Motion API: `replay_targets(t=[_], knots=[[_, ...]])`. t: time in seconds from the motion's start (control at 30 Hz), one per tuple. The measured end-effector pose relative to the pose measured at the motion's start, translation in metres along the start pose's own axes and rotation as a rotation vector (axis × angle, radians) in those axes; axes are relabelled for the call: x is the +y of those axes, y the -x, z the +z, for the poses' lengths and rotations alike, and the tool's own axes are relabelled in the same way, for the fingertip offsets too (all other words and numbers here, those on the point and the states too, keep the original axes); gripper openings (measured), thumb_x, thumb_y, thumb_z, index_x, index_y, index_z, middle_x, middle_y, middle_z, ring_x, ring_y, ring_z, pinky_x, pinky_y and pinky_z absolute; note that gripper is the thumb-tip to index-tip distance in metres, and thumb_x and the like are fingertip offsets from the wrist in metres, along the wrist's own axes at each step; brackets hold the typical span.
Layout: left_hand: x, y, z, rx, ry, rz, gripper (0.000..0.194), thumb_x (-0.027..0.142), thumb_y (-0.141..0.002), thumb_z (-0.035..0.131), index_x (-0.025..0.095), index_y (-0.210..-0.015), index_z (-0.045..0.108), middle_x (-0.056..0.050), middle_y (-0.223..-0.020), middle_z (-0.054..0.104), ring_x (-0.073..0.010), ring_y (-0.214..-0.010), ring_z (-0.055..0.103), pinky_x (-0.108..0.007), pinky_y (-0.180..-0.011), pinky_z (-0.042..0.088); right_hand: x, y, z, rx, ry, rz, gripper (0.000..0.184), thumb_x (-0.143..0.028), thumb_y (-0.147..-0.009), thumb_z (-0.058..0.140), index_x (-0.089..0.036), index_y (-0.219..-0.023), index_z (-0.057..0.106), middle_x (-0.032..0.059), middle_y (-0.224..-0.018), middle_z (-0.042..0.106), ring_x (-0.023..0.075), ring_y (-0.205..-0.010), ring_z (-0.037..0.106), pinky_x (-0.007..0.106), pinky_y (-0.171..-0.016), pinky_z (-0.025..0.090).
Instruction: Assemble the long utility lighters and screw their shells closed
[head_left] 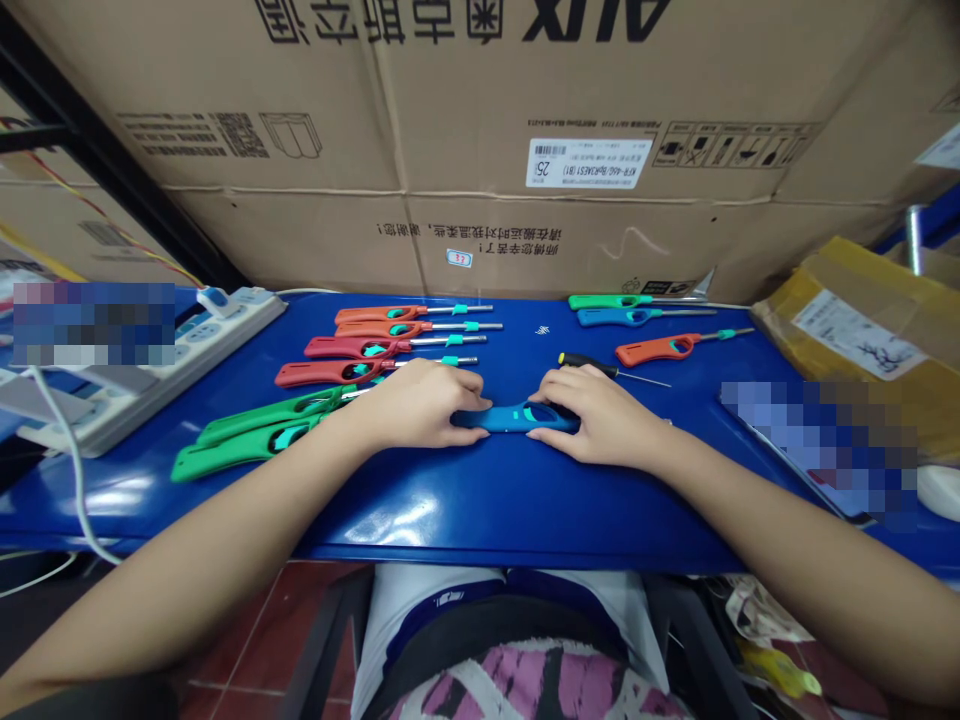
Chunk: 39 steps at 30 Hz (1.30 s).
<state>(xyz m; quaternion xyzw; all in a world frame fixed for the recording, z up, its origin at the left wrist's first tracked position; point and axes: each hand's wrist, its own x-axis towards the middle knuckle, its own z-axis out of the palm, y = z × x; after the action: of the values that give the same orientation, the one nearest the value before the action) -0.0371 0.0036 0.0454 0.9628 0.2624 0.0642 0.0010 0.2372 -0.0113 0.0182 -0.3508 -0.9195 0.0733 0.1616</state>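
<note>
A blue lighter handle (516,415) lies on the blue table (480,500) between both hands. My left hand (420,405) is closed round its left end. My right hand (600,415) pinches its right end, fingers curled over it. Just behind my right hand lies a small black-handled screwdriver (592,366). To the left of my left hand are two green long-nosed lighters (255,430), and behind them a row of several red and orange ones (375,345).
At the back right lie a green lighter (622,300), a blue lighter (630,317) and an orange lighter (667,348). A white power strip (150,360) sits at the left. Large cardboard boxes (480,150) wall the back. A yellow-brown parcel (862,330) sits at the right.
</note>
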Motion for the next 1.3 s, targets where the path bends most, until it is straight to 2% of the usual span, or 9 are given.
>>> replay_targets(t=[0.17,0.3,0.53,0.8,0.97,1.07,1.17,1.23,1.3], knots=[[0.005,-0.003,0.003,0.024,-0.096,0.001,0.021,0.033,-0.087,0.065,0.019,-0.099,0.075,-0.004,-0.09,0.072,-0.0194,-0.078,0.069,-0.028,-0.063,0.046,-0.001,-0.001,-0.002,0.004,0.194,-0.094,0.025,-0.033,-0.091,0.065,-0.016,-0.108,0.073,0.0123,-0.105,0.072,0.0282,-0.097,0.065,0.042,-0.087,0.042],[0.003,-0.002,0.006,0.074,-0.097,0.02,0.023,0.034,-0.096,0.058,0.018,-0.105,0.073,-0.006,-0.096,0.073,-0.0197,-0.083,0.071,-0.028,-0.069,0.049,0.002,0.0,-0.004,0.014,0.204,-0.136,0.027,-0.032,-0.098,0.056,-0.017,-0.113,0.073,0.0108,-0.103,0.074,0.0255,-0.093,0.065,0.039,-0.082,0.041],[0.006,-0.002,0.011,0.149,-0.097,0.093,0.034,0.039,-0.104,0.045,0.016,-0.103,0.07,-0.006,-0.09,0.072,-0.0178,-0.076,0.068,-0.029,-0.067,0.049,0.0,0.002,-0.008,0.005,0.109,-0.079,0.026,-0.035,-0.101,0.054,-0.02,-0.104,0.074,0.0068,-0.097,0.076,0.0211,-0.089,0.067,0.036,-0.079,0.039],[-0.002,-0.002,0.007,0.188,-0.106,0.05,0.031,0.037,-0.104,0.047,0.015,-0.103,0.069,-0.006,-0.089,0.07,-0.0193,-0.076,0.067,-0.03,-0.065,0.047,0.008,0.002,-0.014,0.031,0.095,-0.02,0.023,-0.039,-0.099,0.059,-0.022,-0.108,0.072,0.0048,-0.099,0.077,0.0214,-0.088,0.069,0.037,-0.08,0.04],[-0.004,0.001,0.001,0.226,-0.087,0.044,0.03,0.034,-0.104,0.046,0.014,-0.103,0.068,-0.007,-0.088,0.069,-0.0191,-0.074,0.065,-0.029,-0.063,0.046,0.014,0.004,-0.018,0.083,0.166,-0.034,0.022,-0.035,-0.1,0.055,-0.019,-0.098,0.069,0.0071,-0.092,0.076,0.0228,-0.084,0.068,0.037,-0.075,0.038],[0.0,-0.001,0.0,0.247,0.089,-0.015,0.029,0.035,-0.103,0.048,0.013,-0.106,0.067,-0.008,-0.093,0.07,-0.0187,-0.079,0.066,-0.028,-0.069,0.049,0.013,0.004,-0.019,0.099,0.193,-0.009,0.021,-0.033,-0.101,0.053,-0.018,-0.097,0.068,0.0084,-0.091,0.075,0.0235,-0.082,0.068,0.037,-0.074,0.038],[0.007,-0.006,0.003,0.294,0.483,-0.174,0.031,0.039,-0.101,0.052,0.014,-0.111,0.067,-0.004,-0.081,0.069,-0.0148,-0.069,0.063,-0.024,-0.063,0.048,0.01,0.003,-0.021,0.124,0.2,-0.012,0.025,-0.032,-0.103,0.049,-0.017,-0.113,0.065,0.011,-0.108,0.075,0.0253,-0.095,0.068,0.039,-0.085,0.039],[0.01,-0.01,0.007,0.287,0.843,-0.327,0.037,0.042,-0.101,0.049,0.013,-0.118,0.065,0.002,-0.06,0.058,-0.0106,-0.049,0.052,-0.021,-0.047,0.039,0.007,0.003,-0.023,0.13,0.2,-0.063,0.036,-0.039,-0.103,0.051,-0.016,-0.129,0.059,0.0118,-0.119,0.073,0.0267,-0.106,0.066,0.042,-0.094,0.037],[0.013,-0.015,0.013,0.251,1.142,-0.43,0.044,0.043,-0.102,0.045,0.01,-0.127,0.06,0.006,-0.052,0.049,-0.0075,-0.037,0.036,-0.019,-0.037,0.025,0.005,0.004,-0.023,0.132,0.21,-0.136,0.049,-0.049,-0.101,0.053,-0.017,-0.139,0.054,0.012,-0.122,0.072,0.0273,-0.109,0.065,0.043,-0.098,0.036]])
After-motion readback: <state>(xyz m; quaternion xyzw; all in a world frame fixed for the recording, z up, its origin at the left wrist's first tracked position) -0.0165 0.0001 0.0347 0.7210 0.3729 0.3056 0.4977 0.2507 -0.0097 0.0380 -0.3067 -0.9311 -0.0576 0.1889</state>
